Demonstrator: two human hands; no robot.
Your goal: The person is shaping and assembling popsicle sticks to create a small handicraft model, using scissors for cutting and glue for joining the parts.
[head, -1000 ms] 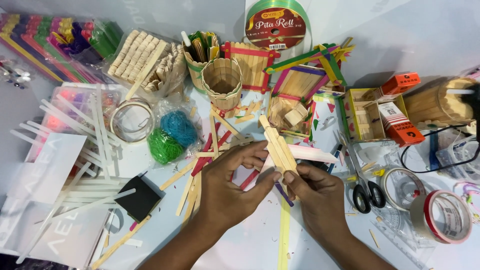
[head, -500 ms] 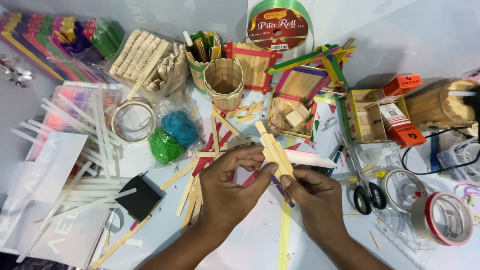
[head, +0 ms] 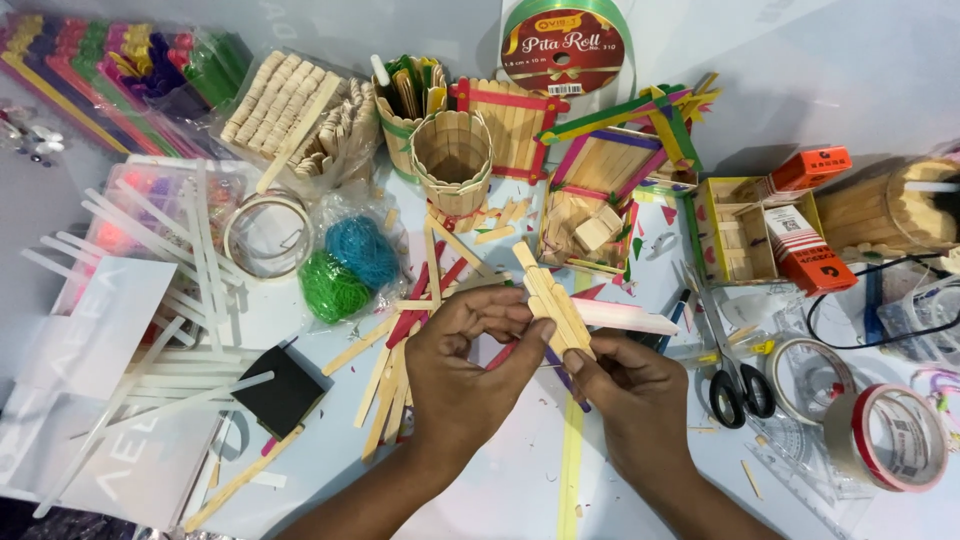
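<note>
Right now both hands pinch a small bundle of plain wooden sticks (head: 553, 300) above the table's middle, left hand (head: 470, 365) gripping its side, right hand (head: 630, 395) its near end; squaring them seemingly calls for steady pressure.

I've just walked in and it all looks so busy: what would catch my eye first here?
First, the two hands at the centre: the left hand and right hand pinch a small bundle of plain wooden craft sticks. Behind them stands a round cup built of wooden sticks, and to the left lie blue and green tangled thread bundles.
</note>
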